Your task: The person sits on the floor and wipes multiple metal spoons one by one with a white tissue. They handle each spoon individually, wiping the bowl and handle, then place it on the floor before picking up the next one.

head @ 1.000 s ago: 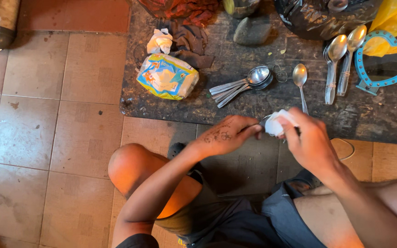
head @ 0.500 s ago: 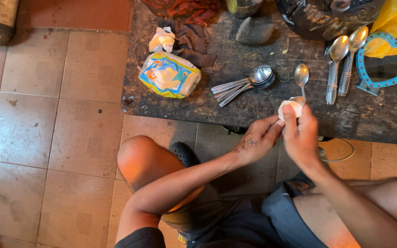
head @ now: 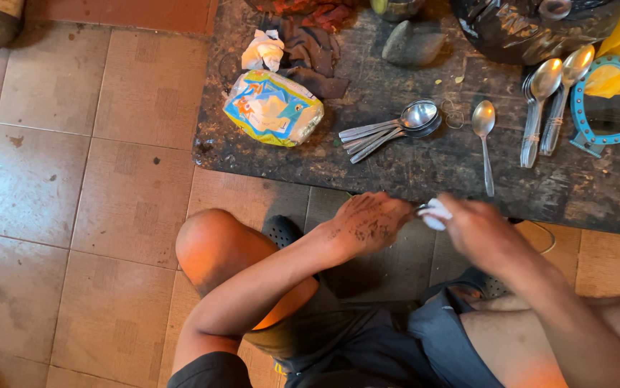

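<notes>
I sit on a tiled floor in front of a low dark board point(head: 425, 167). My left hand point(head: 367, 223), smudged with dark marks, is closed on a thin metal piece that looks like a spoon handle point(head: 420, 209). My right hand point(head: 483, 233), blurred, pinches a small white cloth wad point(head: 436, 214) against that metal. The two hands meet just below the board's near edge. The rest of the held piece is hidden by the wad and fingers.
On the board lie a stack of spoons point(head: 396, 126), a single spoon point(head: 483, 136), two large spoons point(head: 550, 100), a blue heart-shaped mirror point(head: 597, 133), a colourful packet point(head: 272, 108), a stone point(head: 414, 42), rags point(head: 310, 44) and a black bag point(head: 532, 25).
Both hands dropped from over the board's edge to just below it. The left hand closed in on the wad, and the right hand now moves fast enough to blur.
</notes>
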